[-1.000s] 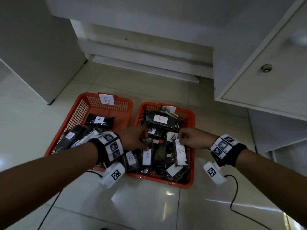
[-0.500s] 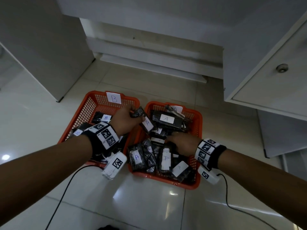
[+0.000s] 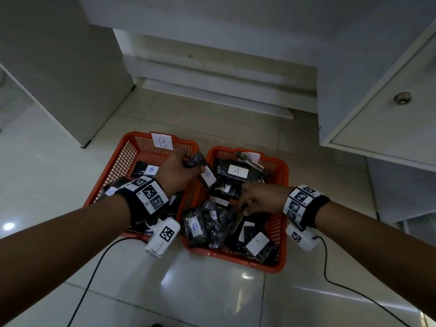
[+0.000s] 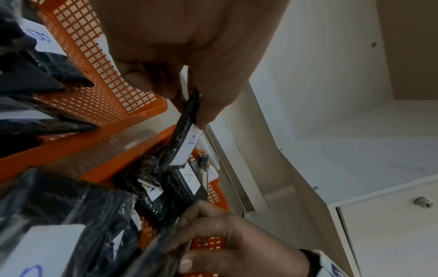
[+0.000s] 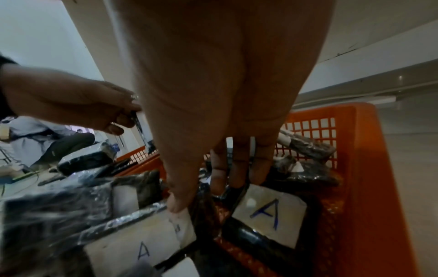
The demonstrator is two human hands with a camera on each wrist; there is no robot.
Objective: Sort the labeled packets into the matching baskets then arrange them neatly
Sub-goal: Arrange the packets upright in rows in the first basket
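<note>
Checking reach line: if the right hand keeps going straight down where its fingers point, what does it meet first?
Probably the A packets in the right basket: the right hand already has its fingertips on them.

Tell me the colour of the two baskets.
Orange baskets, seen best in the head view.

The floor [image 3: 212,291] is glossy pale tile with thin grout lines, and it mirrors soft light patches, one bright round spot [image 3: 9,226] near its left edge. At the far edge of the floor a white stepped plinth [image 3: 217,90] runs along under a grey-white wall [image 3: 212,24]. A tall grey panel [image 3: 59,67] stands at the far left, its corner on the tiles. At the right a white cabinet [image 3: 377,128] has a door with a small round metal knob [image 3: 403,97]. The light is dim and cool. Two black cables [image 3: 349,289] trail across the near tiles.
</note>
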